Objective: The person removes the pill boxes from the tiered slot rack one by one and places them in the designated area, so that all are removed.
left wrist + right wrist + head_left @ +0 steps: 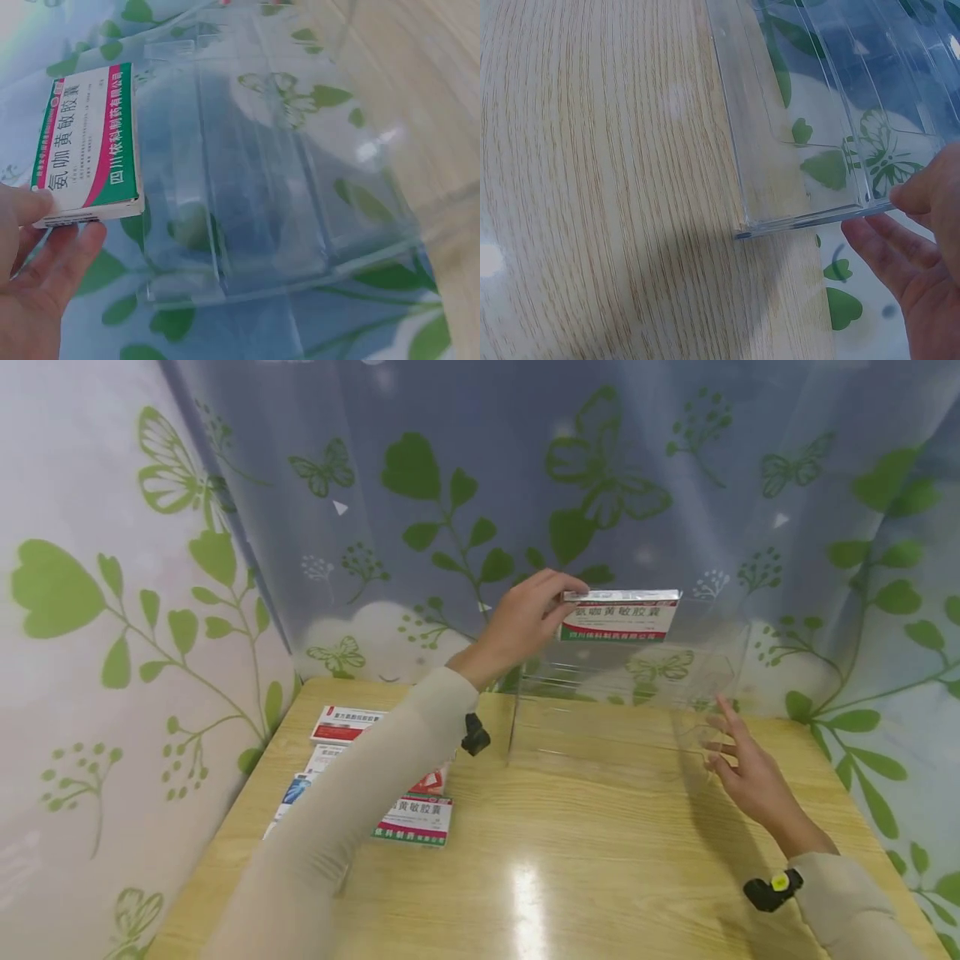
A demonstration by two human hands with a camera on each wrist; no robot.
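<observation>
My left hand point(525, 614) pinches a white, red and green medicine box point(621, 615) by its end and holds it over the top of a clear acrylic box point(570, 710) at the back of the wooden table point(585, 860). In the left wrist view the medicine box point(88, 146) sits between thumb and fingers, beside the clear dividers point(247, 195). My right hand point(750, 768), fingers spread, rests against the right side of the clear box; in the right wrist view its fingertips point(907, 196) touch the wall's edge point(810, 219).
Several more medicine boxes point(416, 818) lie on the table's left, one red and white box point(347, 724) further back. Leaf-patterned curtains point(450, 485) close in the back and both sides. Small black wrist cameras point(772, 887) ride on both sleeves.
</observation>
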